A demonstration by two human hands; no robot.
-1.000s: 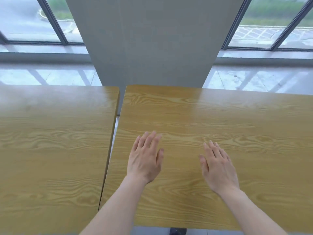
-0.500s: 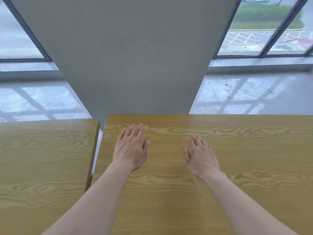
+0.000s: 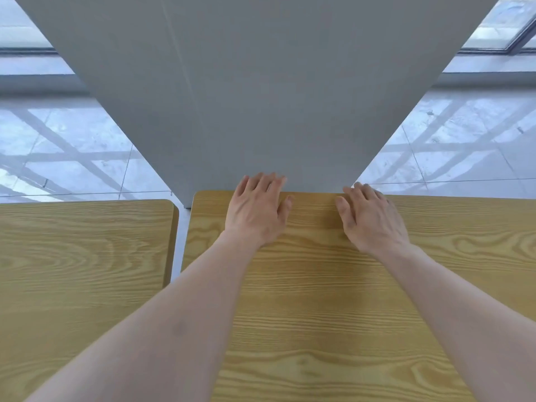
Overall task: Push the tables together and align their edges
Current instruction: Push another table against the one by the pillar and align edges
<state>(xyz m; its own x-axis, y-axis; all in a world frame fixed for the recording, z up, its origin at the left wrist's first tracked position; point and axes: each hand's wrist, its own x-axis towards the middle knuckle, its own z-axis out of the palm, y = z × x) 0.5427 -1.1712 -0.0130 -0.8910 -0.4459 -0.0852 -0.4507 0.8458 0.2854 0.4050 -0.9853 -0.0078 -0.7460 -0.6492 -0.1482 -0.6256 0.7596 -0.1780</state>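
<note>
Both desks cropped, left desk [image 3: 81, 256] by left and bottom edges, right desk [image 3: 333, 314] by right and bottom; fingertips [image 3: 261, 181] pass its far rim, grip unclear.

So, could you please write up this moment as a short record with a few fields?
left table: wood-grain top, nothing on it
right table: wood-grain top, far edge close to the grey pillar
gap: narrow strip of floor visible between the tables, so not yet joined
far edges: right table's sits slightly farther than the left's
left hand: flat at the right table's far edge, fingers over it
right hand: flat at the same edge
</note>
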